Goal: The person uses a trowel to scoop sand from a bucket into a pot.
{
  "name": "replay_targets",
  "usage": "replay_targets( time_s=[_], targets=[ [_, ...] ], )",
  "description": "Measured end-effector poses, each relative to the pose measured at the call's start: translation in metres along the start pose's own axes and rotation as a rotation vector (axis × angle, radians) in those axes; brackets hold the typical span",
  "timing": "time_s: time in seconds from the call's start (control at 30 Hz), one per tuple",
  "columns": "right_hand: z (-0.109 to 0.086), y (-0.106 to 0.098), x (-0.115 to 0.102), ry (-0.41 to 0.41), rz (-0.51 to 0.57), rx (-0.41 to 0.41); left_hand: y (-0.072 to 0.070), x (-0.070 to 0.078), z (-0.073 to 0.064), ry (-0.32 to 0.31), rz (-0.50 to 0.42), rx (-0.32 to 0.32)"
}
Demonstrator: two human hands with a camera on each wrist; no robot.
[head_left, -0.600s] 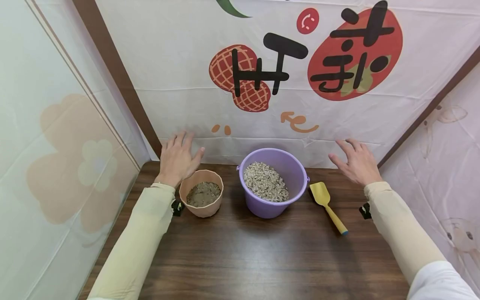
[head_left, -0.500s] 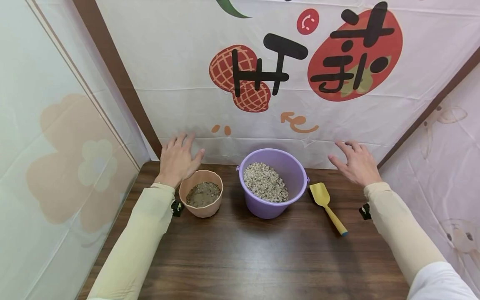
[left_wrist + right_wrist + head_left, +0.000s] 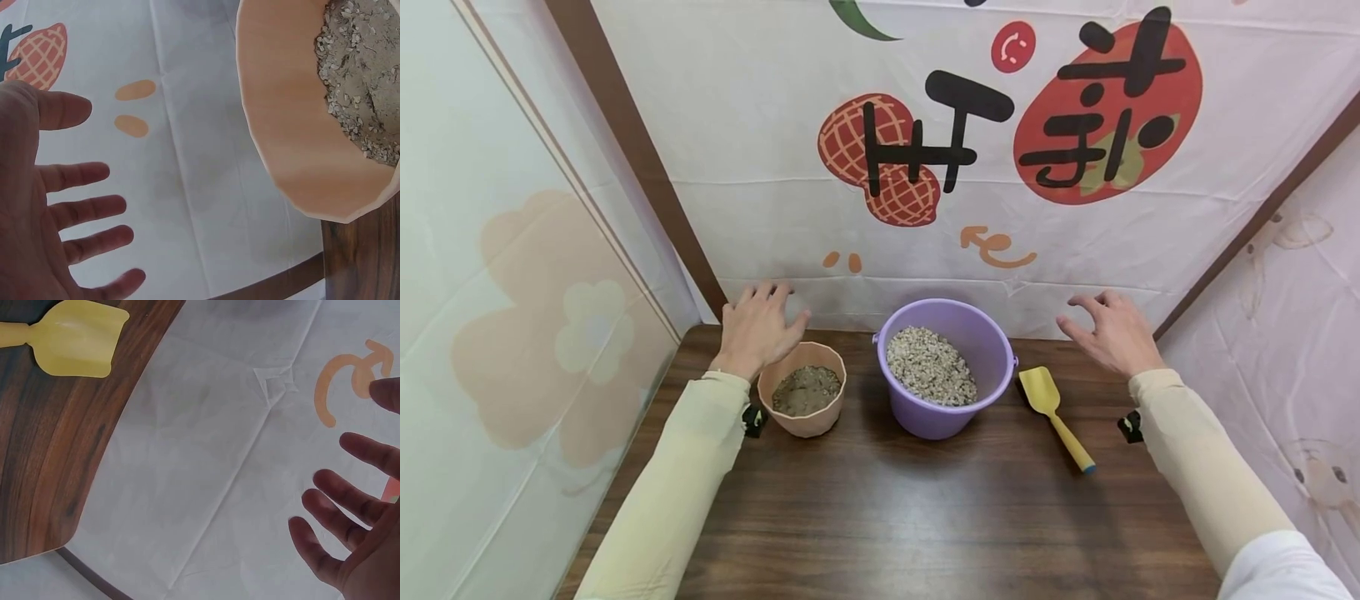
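My left hand (image 3: 756, 332) hovers with spread fingers just behind and left of a peach faceted flowerpot (image 3: 808, 424); nothing is in it. Inside the pot lies a grey-brown soil mix (image 3: 369, 81) with pale grains at its edge. A purple bucket (image 3: 931, 421) stands mid-table, partly filled with pale coarse granules (image 3: 931, 365). To its right a yellow shovel (image 3: 1042, 392) lies flat, its blue-tipped handle toward the front right. Beyond and right of the shovel, my right hand (image 3: 1116, 337) is raised with loosely bent fingers, holding nothing.
The brown wood-grain table (image 3: 895, 525) reaches back to a white printed cloth (image 3: 752, 217). Further cloth panels hang at left and right, with brown posts (image 3: 640, 158) at the corners. A small black device (image 3: 754, 419) sits at each wrist.
Both hands have sunk slightly, and their fingers are a little more bent than before. The pot, bucket and shovel have stayed in place.
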State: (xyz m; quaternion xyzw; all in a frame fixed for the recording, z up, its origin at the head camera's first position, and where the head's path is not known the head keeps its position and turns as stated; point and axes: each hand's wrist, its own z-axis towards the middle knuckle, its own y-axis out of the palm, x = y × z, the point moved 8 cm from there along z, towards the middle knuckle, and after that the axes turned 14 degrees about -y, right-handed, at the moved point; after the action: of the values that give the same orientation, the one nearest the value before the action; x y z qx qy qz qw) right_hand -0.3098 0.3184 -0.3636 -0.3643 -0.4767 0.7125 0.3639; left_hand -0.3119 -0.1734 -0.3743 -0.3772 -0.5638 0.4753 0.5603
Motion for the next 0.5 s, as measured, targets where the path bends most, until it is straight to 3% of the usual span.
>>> replay_targets(
  time_s=[0.5],
  targets=[
    [-0.0048, 0.0019, 0.0033, 0.011, 0.019, -0.034, 0.0034, 0.0027, -0.0014, 0.032, 0.026, -0.021]
  ],
)
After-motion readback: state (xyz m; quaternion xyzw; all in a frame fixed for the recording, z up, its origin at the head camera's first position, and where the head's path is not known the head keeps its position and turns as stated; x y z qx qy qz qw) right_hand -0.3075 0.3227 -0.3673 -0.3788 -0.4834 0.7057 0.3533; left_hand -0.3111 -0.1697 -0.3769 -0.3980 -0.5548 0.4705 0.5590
